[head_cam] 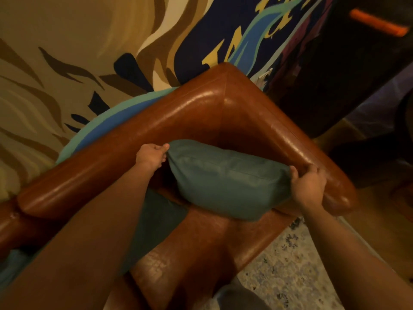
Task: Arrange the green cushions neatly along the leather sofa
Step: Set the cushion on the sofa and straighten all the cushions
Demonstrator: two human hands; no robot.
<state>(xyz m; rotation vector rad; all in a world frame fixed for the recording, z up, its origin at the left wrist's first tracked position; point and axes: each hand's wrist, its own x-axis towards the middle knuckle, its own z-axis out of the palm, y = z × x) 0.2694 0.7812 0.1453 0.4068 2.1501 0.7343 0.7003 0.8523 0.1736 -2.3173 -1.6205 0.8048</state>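
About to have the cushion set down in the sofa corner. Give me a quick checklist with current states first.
1. Left hand pinching the green cushion at its corner: ok.
2. Right hand gripping the opposite corner: ok.
3. Cushion over the leather sofa corner: ok.
4. Cushion level: not ok, tilted.
5. Seat beneath free of objects: cannot tell, hidden by the cushion.
6. Second cushion placed neatly: cannot tell, the left arm covers it.

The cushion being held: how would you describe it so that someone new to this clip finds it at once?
Find the brown leather sofa and follow its rolled top to the corner where back and armrest meet. The green cushion stands there, pinched at its ends by the left hand and right hand. The second green cushion lies darker, partly behind the left arm, untouched.
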